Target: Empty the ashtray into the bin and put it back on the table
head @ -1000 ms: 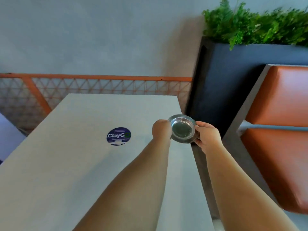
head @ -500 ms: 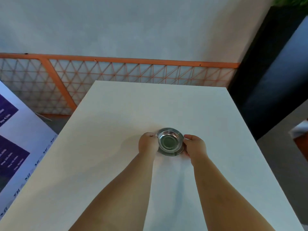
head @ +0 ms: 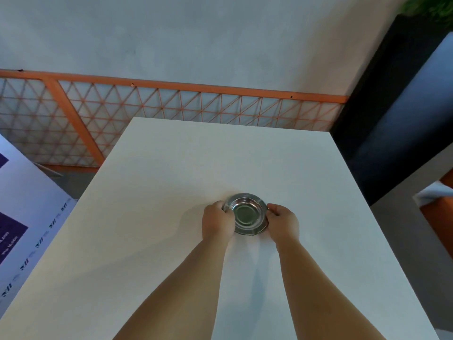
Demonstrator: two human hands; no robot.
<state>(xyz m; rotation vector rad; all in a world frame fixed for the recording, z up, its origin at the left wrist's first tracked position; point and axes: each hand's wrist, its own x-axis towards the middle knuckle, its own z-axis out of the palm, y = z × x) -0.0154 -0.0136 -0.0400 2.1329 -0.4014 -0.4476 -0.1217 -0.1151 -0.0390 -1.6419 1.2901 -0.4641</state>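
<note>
While both the left hand and right hand pinch the ashtray by its rim on the table; an uneven release might skid it

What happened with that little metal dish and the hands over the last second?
A second ago both hands held the ashtray up beyond the table's right edge. They carried it left over the table and brought it down near the middle, where it now seems to rest. Unchanged: the left hand and right hand keep their grip on opposite sides of its rim, and the dish looks empty.
</note>
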